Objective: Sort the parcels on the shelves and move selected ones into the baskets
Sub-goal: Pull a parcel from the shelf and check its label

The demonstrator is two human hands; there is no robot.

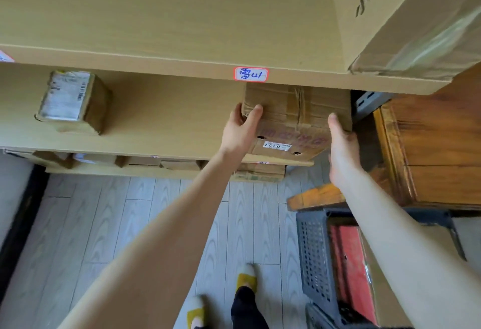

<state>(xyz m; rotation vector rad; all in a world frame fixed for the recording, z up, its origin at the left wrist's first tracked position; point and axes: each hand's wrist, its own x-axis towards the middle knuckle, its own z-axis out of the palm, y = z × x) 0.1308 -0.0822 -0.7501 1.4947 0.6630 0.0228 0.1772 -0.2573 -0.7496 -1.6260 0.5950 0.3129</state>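
Note:
A worn cardboard parcel [294, 115] with red print and a small white label sits at the right end of the middle shelf [156, 131], its front edge jutting past the shelf lip. My left hand [240, 128] grips its left front corner, thumb on top. My right hand [342, 146] lies flat against its right side with straight fingers. A smaller parcel [73, 101] with a white shipping label stands at the left of the same shelf. A grey perforated basket [316, 258] on the floor at lower right holds a red parcel [355, 266].
A large cardboard box [406, 16] sits on the upper shelf at top right. A red-bordered name tag [251, 74] marks the upper shelf edge. Several parcels [145, 162] fill the lowest shelf. A wooden cabinet [429, 151] stands to the right. Grey plank floor lies below.

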